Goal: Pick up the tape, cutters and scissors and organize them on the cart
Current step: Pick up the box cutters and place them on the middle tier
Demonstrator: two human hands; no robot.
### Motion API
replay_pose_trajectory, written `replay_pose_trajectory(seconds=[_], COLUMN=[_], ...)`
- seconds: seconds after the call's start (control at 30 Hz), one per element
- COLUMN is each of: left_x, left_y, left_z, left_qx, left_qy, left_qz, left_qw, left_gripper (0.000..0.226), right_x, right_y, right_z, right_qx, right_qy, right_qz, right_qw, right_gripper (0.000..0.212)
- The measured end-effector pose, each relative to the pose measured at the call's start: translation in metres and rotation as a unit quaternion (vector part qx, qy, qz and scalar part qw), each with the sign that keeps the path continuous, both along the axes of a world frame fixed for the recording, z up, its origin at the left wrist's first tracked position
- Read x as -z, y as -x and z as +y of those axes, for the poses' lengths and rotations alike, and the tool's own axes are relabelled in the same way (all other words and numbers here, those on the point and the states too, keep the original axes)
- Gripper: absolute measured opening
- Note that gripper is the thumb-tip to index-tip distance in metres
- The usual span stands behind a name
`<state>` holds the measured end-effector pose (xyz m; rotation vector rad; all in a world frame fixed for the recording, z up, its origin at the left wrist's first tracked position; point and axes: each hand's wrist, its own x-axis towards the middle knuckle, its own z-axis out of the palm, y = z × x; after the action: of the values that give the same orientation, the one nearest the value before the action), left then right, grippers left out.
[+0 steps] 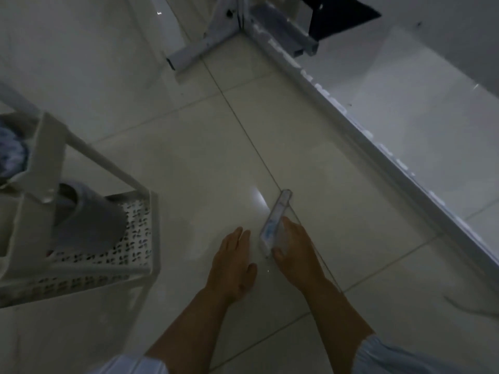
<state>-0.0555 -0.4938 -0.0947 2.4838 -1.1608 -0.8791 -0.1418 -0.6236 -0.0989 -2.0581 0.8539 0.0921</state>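
Item: cutter [275,221], clear-cased, long axis pointing away from me, gripped at its near end in my right hand [294,251] above the floor [189,171]; left hand [233,261] relaxed alongside; cart [135,233] lies leftward.

The cart [81,238] stands at the left, with a rounded bundle [89,220], too blurred to name, on its perforated shelf. To its right, over the floor [189,171], the left hand [235,263] is just beside the right hand [294,252], which grips what may be a cutter [274,221]. A metal frame [351,125] runs behind and to the right.
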Motion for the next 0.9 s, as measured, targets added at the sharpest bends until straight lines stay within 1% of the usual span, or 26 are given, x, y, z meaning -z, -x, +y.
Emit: replay_pose_trajectory(seconds=[0.03,0.13,0.23,0.33,0.43,0.53,0.57,0.77,0.9], left_x=[0.006,0.016,0.02,0.025,0.022,0.01,0.005,-0.039,-0.077], left_y=[-0.002,-0.006,-0.002,0.005,0.015,0.025,0.027,0.03,0.028], left_z=[-0.005,-0.018,-0.026,-0.024,-0.019,-0.016,-0.015,0.003,0.027], left_qx=[0.012,0.031,0.018,-0.01,-0.04,-0.081,-0.091,-0.131,-0.162], left_qy=[-0.001,0.02,0.092,0.117,0.148,0.205,0.22,0.269,0.295], left_qz=[-0.007,-0.028,-0.043,-0.043,0.017,0.118,0.131,0.173,0.168], left_qw=[1.0,0.999,0.995,0.992,0.988,0.968,0.962,0.938,0.927], left_gripper=[0.066,0.063,0.059,0.062,0.066,0.072,0.072,0.077,0.08], right_x=[0.005,0.016,0.022,0.024,0.02,0.008,0.003,-0.039,-0.08], right_y=[-0.004,-0.009,-0.009,-0.008,-0.005,-0.005,-0.006,-0.006,-0.005], right_z=[-0.001,-0.002,-0.001,-0.001,0.0,0.006,0.009,0.029,0.047], right_qx=[-0.002,-0.008,-0.011,0.007,0.024,0.062,0.072,0.09,0.066], right_qy=[-0.005,-0.015,-0.03,-0.038,-0.07,-0.125,-0.139,-0.196,-0.205], right_qz=[0.001,-0.002,-0.005,-0.022,-0.052,-0.078,-0.087,-0.164,-0.19], right_qw=[1.0,1.0,0.999,0.999,0.996,0.987,0.984,0.963,0.958], right_gripper=[0.044,0.055,0.057,0.057,0.058,0.061,0.06,0.054,0.055])
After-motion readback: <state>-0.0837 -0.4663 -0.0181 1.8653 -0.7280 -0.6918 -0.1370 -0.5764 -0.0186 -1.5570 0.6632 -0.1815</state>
